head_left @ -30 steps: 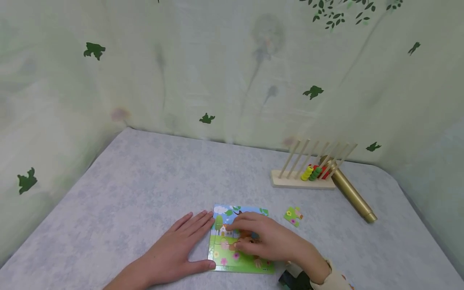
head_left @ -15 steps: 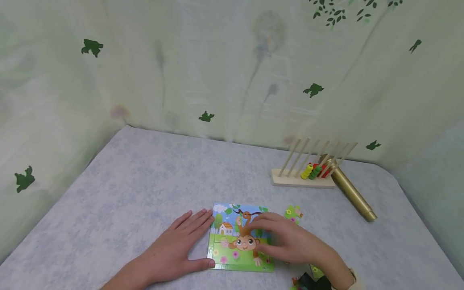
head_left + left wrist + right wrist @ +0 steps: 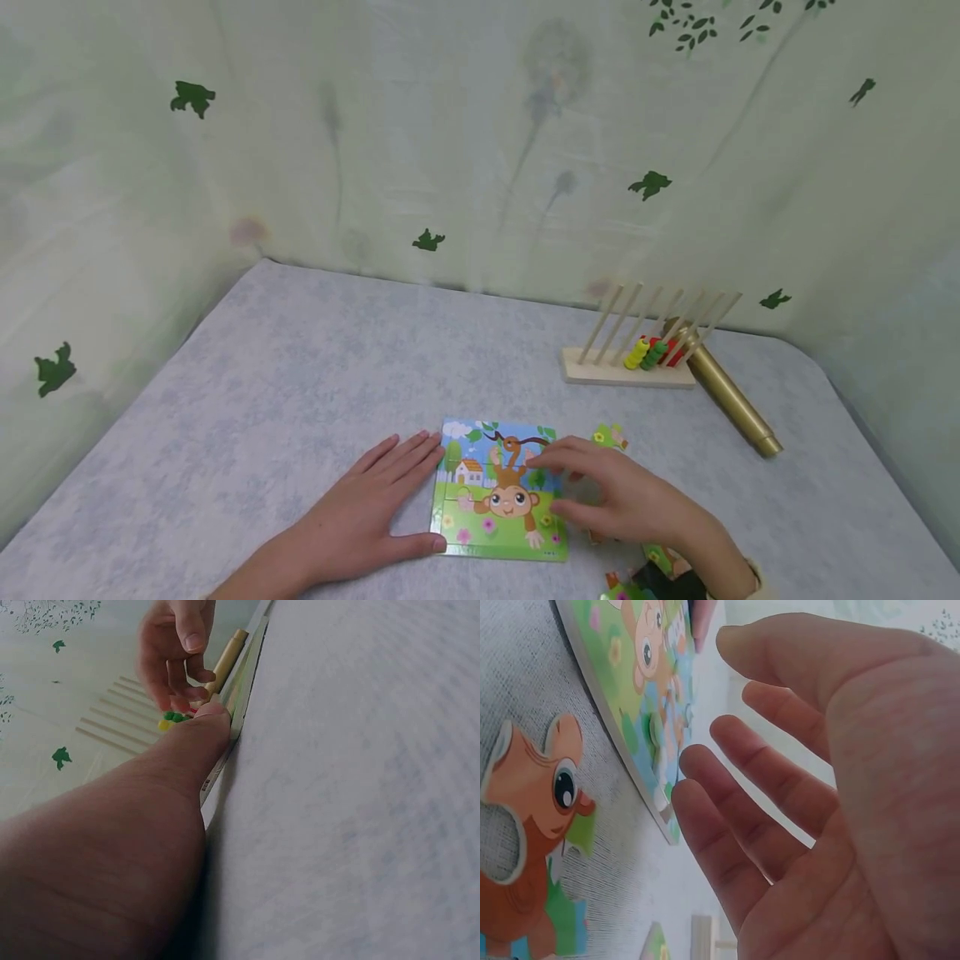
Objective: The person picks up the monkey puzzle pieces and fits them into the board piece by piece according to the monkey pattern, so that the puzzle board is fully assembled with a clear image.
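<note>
A square jigsaw puzzle (image 3: 498, 527) with a picture of a hanging monkey lies on the table. My left hand (image 3: 360, 512) rests flat at its left side, fingers straight, thumb touching the lower left corner. Over the puzzle's right edge hovers my right hand (image 3: 618, 496), its fingers loosely bent and apart, with nothing between them in the right wrist view. There, one part of the puzzle, a piece (image 3: 658, 739), looks slightly raised. Below that hand lies a loose brown puzzle piece (image 3: 544, 802) with a printed eye. Another loose green puzzle piece (image 3: 602, 435) shows behind the right hand.
At the back right stands a wooden peg rack (image 3: 626, 377) with yellow, green and red beads. A gold-coloured tube (image 3: 731, 404) lies slanted beside it. More puzzle pieces (image 3: 626, 592) lie at the lower right, partly hidden by the right wrist. A printed curtain (image 3: 480, 150) hangs behind the table.
My right hand has moved right from the puzzle's middle to its right edge, uncovering the monkey picture. My left hand stays where it was.
</note>
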The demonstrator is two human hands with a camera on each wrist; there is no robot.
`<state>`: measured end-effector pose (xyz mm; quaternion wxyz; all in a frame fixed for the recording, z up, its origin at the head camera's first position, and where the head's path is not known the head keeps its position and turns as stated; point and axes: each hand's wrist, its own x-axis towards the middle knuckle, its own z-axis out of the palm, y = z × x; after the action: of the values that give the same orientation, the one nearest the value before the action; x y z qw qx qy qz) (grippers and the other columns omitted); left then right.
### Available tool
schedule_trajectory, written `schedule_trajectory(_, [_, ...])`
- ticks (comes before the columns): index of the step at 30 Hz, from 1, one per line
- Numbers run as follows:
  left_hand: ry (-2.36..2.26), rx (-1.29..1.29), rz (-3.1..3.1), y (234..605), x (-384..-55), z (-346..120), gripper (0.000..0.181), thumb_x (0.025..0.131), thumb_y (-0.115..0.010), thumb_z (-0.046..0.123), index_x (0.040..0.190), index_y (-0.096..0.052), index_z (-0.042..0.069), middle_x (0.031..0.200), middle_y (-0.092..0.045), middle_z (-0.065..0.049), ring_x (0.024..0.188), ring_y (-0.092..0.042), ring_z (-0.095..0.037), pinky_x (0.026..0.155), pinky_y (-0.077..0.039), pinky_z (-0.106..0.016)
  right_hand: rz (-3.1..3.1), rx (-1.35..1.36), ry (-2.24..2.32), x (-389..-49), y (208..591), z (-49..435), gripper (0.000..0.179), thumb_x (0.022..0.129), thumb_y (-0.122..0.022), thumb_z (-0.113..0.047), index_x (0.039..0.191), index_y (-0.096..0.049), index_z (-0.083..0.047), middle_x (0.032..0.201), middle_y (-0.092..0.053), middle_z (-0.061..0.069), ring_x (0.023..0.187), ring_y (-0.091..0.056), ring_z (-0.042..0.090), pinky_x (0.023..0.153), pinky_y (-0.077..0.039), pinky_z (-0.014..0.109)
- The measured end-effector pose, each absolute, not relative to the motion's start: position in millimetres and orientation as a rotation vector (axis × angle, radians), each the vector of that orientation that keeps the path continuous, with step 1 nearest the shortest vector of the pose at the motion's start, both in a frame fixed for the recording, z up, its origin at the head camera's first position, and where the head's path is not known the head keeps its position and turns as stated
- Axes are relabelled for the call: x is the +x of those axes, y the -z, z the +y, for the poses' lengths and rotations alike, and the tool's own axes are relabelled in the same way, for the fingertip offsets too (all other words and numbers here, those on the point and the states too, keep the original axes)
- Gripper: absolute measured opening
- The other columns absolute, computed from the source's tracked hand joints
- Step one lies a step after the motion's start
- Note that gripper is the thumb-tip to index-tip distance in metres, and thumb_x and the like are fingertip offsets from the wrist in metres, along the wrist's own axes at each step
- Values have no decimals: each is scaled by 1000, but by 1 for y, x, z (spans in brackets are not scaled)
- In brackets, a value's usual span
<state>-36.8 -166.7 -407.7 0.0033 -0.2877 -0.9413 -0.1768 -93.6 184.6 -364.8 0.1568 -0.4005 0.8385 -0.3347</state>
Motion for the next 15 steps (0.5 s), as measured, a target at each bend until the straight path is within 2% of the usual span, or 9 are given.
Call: schedule_trajectory(15, [539, -901, -2947, 409, -37, -166, 96, 93, -47, 79, 161, -37, 12, 169, -30, 2, 156, -28, -20, 124, 6, -20, 2404, -1167, 1015, -95, 356, 197, 42, 102, -66, -29, 142, -60, -16, 137, -62, 2, 106, -66, 14, 87, -60, 33])
